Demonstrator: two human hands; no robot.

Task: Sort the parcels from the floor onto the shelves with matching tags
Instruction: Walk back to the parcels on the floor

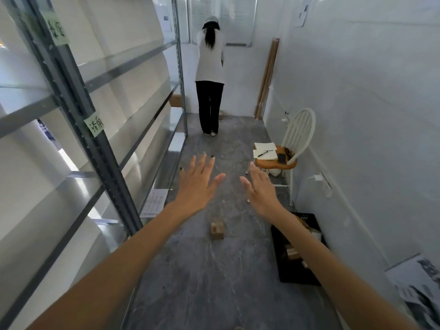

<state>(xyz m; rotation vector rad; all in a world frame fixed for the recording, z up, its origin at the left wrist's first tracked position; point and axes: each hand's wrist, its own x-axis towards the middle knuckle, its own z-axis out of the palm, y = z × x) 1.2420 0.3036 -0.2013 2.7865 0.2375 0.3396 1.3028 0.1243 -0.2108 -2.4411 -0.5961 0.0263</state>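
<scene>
A small brown cardboard parcel (217, 230) lies on the grey floor in the middle of the aisle. My left hand (198, 184) and my right hand (260, 190) are stretched out in front of me above the floor, fingers spread, holding nothing. Both hover beyond the parcel, apart from it. A black crate (285, 270) with more parcels in it sits on the floor at the right wall. The metal shelf unit (78, 110) runs along the left, with green paper tags (94, 126) stuck on its upright. Another brown box (175, 100) rests on a far shelf.
A person in a white top and black trousers (210, 79) stands at the far end of the narrow aisle, back turned. A white chair (295, 144) with papers, a pen and a phone stands on the right. Wooden strips lean in the far corner.
</scene>
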